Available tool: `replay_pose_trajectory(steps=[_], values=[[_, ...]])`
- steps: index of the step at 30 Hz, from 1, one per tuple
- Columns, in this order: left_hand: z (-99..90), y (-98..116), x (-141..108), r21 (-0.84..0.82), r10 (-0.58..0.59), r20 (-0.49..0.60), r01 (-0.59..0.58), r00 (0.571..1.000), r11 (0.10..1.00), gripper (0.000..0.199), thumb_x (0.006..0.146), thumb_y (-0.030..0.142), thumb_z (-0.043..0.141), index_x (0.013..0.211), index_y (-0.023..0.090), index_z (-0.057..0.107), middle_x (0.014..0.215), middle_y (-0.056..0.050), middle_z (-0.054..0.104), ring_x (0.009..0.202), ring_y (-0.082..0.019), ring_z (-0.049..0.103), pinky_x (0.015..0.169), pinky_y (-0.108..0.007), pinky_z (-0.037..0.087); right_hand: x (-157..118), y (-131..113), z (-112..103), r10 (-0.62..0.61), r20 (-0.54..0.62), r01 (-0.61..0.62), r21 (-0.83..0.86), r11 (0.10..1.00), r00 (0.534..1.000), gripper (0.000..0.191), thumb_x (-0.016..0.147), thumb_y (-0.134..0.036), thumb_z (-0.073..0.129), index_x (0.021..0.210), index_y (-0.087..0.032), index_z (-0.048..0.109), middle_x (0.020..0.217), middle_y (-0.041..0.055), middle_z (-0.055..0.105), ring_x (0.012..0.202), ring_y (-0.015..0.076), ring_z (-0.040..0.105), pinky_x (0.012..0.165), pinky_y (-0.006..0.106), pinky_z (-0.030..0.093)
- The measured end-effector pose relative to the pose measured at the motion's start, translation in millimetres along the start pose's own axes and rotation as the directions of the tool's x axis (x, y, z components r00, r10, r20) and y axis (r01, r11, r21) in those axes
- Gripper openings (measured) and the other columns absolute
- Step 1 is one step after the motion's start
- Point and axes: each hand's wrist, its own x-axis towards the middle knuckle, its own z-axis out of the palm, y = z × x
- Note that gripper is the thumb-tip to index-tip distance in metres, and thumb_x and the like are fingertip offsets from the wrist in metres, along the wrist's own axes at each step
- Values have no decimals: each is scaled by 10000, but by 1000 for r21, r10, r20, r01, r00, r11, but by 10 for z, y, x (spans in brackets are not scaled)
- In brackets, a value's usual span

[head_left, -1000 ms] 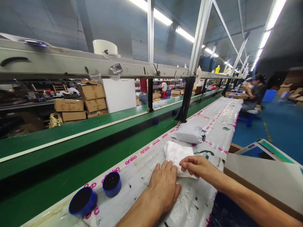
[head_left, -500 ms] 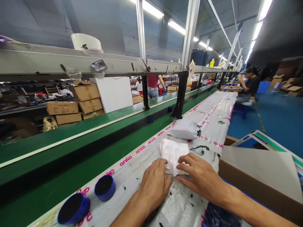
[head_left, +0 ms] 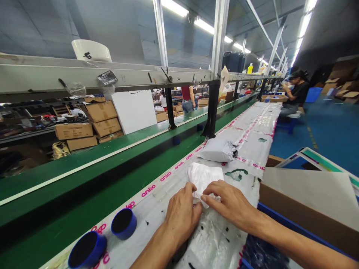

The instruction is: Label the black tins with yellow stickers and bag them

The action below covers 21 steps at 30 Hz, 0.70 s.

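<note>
A crumpled sheet of thin white wrapping paper (head_left: 206, 173) lies on the plastic-covered bench in front of me. At its near left corner my left hand (head_left: 183, 209) is closed, thumb and fingers curled on the edge. My right hand (head_left: 231, 205) bends over the near right side, its thumb and fingertips pinching the paper. Whatever may lie under the paper is hidden. Just beyond it rests a pale grey plastic packet (head_left: 217, 150) with dark bits at its right end. Two round blue pieces with black tops, one nearer (head_left: 87, 249) and one farther (head_left: 123, 223), stand to the left.
The green conveyor belt (head_left: 123, 175) runs along the bench's left side. A black-wrapped post (head_left: 211, 112) stands at its edge. On the right are an open cardboard box (head_left: 305, 201) and a blue crate (head_left: 280, 220) with dark plastic bags. A person (head_left: 297, 93) sits farther along.
My right hand has moved slightly left, its thumb and fingers closing together on the paper's near edge. My left hand stays at the left corner. The view has shifted slightly.
</note>
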Motion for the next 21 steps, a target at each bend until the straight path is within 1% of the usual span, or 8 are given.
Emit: replay_pose_trajectory(steps=[3, 5, 9, 11, 14, 16, 19, 21], values=[[4, 25, 0, 50, 16, -12, -16, 1000, 999, 296, 903, 226, 520, 1199, 225, 506, 1019, -44, 719, 899, -247, 681, 756, -339, 451, 70, 14, 23, 26, 32, -28, 82, 996, 999, 209, 927, -281, 516, 901, -215, 712, 930, 45, 713, 914, 250, 624, 792, 360, 425], [-3, 53, 3, 94, 40, -10, -39, 999, 995, 255, 920, 219, 540, 1174, 237, 535, 1028, -22, 724, 910, -230, 681, 770, -325, 451, 105, 34, 34, 89, 62, -97, 152, 984, 994, 217, 898, -287, 515, 863, -216, 717, 882, 37, 717, 841, 233, 629, 727, 334, 414], [-12, 96, 31, 217, 71, 11, -71, 997, 973, 127, 958, 195, 513, 1031, 218, 614, 991, -29, 724, 920, -237, 680, 785, -339, 464, 165, 117, 55, 189, 145, -229, 361, 904, 971, 240, 862, -391, 565, 789, -201, 692, 721, 10, 672, 669, 187, 568, 600, 293, 360], [5, 92, 55, 285, 83, 23, -87, 996, 955, 170, 976, 177, 467, 972, 203, 636, 967, -49, 718, 906, -250, 678, 775, -359, 477, 194, 160, 50, 224, 132, -260, 476, 840, 966, 295, 850, -455, 575, 752, -189, 656, 697, 11, 650, 651, 175, 538, 595, 287, 360], [58, 65, 84, 364, 127, 52, -137, 991, 921, 237, 974, 134, 434, 938, 193, 660, 979, -66, 704, 912, -261, 673, 773, -381, 503, 213, 191, 10, 288, 87, -286, 561, 777, 954, 359, 856, -518, 549, 777, -181, 643, 740, 24, 663, 650, 164, 520, 607, 284, 375], [99, 51, 95, 396, 152, 54, -161, 987, 904, 251, 955, 98, 432, 940, 183, 667, 1093, -89, 687, 976, -280, 660, 789, -405, 522, 206, 187, -24, 312, 70, -292, 585, 756, 947, 369, 870, -524, 543, 800, -178, 649, 728, 21, 652, 631, 153, 507, 586, 276, 368], [142, 48, 117, 414, 207, 51, -209, 977, 886, 278, 928, 51, 421, 1009, 159, 664, 1351, -122, 589, 1197, -322, 575, 895, -462, 524, 181, 174, -64, 315, 18, -258, 618, 742, 949, 371, 887, -528, 575, 816, -173, 658, 714, 17, 638, 618, 142, 498, 561, 263, 363], [148, 51, 143, 402, 246, 71, -253, 967, 880, 307, 927, 41, 405, 1070, 147, 655, 1365, -120, 585, 1268, -316, 533, 982, -481, 500, 174, 176, -104, 297, 11, -233, 647, 726, 955, 390, 887, -553, 607, 838, -170, 664, 756, 30, 664, 614, 138, 504, 546, 258, 373]])
